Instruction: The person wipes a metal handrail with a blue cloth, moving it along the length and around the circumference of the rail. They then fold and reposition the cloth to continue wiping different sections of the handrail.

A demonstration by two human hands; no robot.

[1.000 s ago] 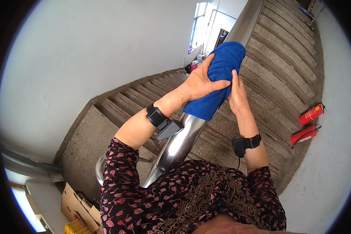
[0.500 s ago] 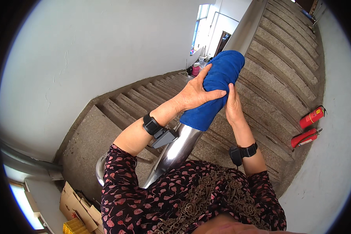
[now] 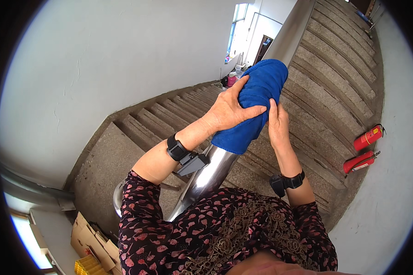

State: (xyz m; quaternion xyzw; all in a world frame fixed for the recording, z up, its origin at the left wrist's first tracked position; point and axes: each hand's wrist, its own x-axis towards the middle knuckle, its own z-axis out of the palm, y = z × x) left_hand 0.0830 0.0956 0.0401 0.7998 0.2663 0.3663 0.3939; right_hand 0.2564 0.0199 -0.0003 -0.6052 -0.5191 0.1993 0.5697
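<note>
A blue cloth (image 3: pixel 242 134) is wrapped in folds around the shiny metal stair handrail (image 3: pixel 208 170), which slopes away from my body. My left hand (image 3: pixel 230 108) grips the cloth from the left, its thumb lying across the top and its fingers curving over the far left side. From the right, my right hand (image 3: pixel 278 123) holds the cloth with the thumb pressed on its edge; its other fingers are partly hidden behind the rail. Black straps with small devices sit on both my forearms.
Stone steps descend on the left (image 3: pixel 170 110) and climb on the right (image 3: pixel 328 68). Two red fire extinguishers (image 3: pixel 368 137) stand by the right wall. Flattened cardboard (image 3: pixel 89 238) and a yellow item (image 3: pixel 89 266) lie at the lower left, near a silvery pipe (image 3: pixel 36 190).
My right hand has shifted slightly to the right along the cloth's side. My left hand and the cloth look nearly the same.
</note>
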